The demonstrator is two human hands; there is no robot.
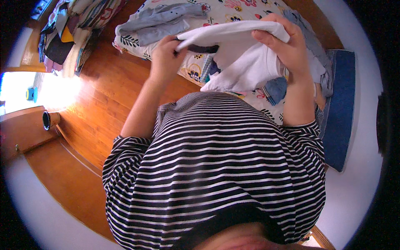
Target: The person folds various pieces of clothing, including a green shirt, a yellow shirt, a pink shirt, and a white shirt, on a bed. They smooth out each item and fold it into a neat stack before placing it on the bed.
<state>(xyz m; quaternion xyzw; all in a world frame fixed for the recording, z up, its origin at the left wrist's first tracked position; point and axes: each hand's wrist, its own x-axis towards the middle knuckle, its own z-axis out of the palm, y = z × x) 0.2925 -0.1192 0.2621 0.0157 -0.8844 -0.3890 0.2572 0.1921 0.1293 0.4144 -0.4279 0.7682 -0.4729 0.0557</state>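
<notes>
A white cloth garment [243, 67] is stretched in the air between my two hands, above the near edge of a bed. My left hand [165, 59] pinches its left end, where the cloth narrows. At the other end, my right hand [289, 42] grips the upper fold between thumb and fingers. The lower part of the garment hangs down in a loose point. A dark strip [203, 49] shows under its top edge; whether it belongs to the garment I cannot tell.
A floral sheet [190, 67] covers the bed. On it lie a grey-blue garment [156, 25], a blue folded cloth [276, 90] and more clothes at right. A blue padded panel [340, 109] stands by the wall. Piled textiles [81, 28] and a bin [53, 120] are at left on wooden flooring [106, 93].
</notes>
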